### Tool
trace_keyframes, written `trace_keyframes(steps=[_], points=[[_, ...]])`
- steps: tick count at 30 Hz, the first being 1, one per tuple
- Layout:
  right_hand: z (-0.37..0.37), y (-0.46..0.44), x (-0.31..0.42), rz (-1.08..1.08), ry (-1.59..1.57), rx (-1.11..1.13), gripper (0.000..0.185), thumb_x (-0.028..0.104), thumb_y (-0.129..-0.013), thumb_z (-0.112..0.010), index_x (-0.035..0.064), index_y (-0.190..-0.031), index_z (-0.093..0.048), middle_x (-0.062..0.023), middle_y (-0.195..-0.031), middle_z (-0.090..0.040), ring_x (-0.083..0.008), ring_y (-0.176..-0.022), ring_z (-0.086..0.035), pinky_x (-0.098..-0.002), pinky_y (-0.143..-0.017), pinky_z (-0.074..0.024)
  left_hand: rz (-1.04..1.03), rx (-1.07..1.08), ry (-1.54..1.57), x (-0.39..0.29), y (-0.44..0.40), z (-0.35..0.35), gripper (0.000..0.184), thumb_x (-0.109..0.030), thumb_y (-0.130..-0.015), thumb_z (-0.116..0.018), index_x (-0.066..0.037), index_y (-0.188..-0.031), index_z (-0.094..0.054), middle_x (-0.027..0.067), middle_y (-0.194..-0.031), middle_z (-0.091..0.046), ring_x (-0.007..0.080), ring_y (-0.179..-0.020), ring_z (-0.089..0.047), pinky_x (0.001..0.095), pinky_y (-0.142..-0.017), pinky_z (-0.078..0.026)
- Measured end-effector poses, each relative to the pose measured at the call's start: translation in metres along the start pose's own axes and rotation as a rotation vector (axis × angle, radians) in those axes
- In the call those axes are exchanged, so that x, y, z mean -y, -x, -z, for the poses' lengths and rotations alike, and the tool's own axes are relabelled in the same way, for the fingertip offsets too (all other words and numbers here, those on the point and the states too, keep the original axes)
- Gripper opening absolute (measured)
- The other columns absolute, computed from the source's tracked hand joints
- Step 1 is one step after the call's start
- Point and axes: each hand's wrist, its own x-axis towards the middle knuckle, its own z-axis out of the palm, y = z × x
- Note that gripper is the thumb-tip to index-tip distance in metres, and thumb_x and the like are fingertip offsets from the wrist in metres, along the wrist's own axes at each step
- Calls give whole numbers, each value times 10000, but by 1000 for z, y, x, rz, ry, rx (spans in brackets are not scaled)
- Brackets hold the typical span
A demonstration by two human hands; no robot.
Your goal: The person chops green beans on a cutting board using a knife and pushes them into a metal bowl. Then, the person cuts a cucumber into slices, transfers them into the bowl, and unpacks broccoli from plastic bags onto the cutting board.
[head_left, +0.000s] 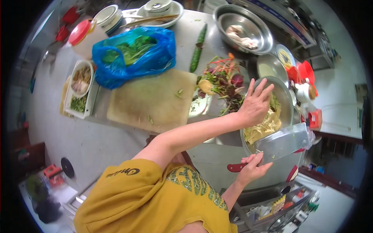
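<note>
My left hand (255, 104) is open, fingers spread, over a large metal bowl (287, 99) at the right end of the table. Pale yellow shreds (264, 130) and some green pieces fill the bowl. My right hand (252, 169) grips a cleaver, its red handle (236, 167) sticking out behind the fingers. The cleaver's broad, shiny blade (285, 141) lies across the near rim of the bowl in this view, with small bits stuck to it. Whether the blade touches the rim I cannot tell. Vegetable trimmings (223, 79) lie in a heap beyond my left forearm.
A worn cutting board (151, 103) with a few green scraps lies left of my arm. Behind it are a blue plastic bag (155, 64) of leafy greens and a cucumber (199, 48). Nested metal basins (244, 29) stand at the back; a white tray (90, 103) sits at left.
</note>
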Motion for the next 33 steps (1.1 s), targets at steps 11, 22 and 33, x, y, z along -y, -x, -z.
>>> trace_keyframes(steps=[11, 22, 33], points=[[-89, 26, -64, 466, 454, 1304, 154, 115, -930, -597, 52, -1042, -513, -181, -592, -572, -370, -536, -611, -426, -489, -480, 619, -202, -290, 189, 274, 237, 383, -41, -888, -575, 18, -1267, -572, 215, -1257, -579, 383, -1191, -535, 445, -1023, -433], [-176, 100, -86, 593, 571, 1724, 165, 171, -933, -533, 33, -1007, -483, -257, -675, -625, -477, -691, -628, -567, -614, -474, 470, 59, -189, 283, 247, 264, 289, -91, -886, -576, 7, -1152, -631, 178, -1148, -625, 378, -1079, -571, 425, -923, -478], [-106, 28, -88, -269, 208, 1150, 161, 138, -991, -552, -5, -1003, -480, -16, -572, -539, -71, -427, -467, -252, -374, -422, 463, 41, -237, 258, 190, 153, 677, -221, -850, -696, 82, -1382, -409, 290, -1450, -357, 474, -1358, -332, 489, -1134, -309]])
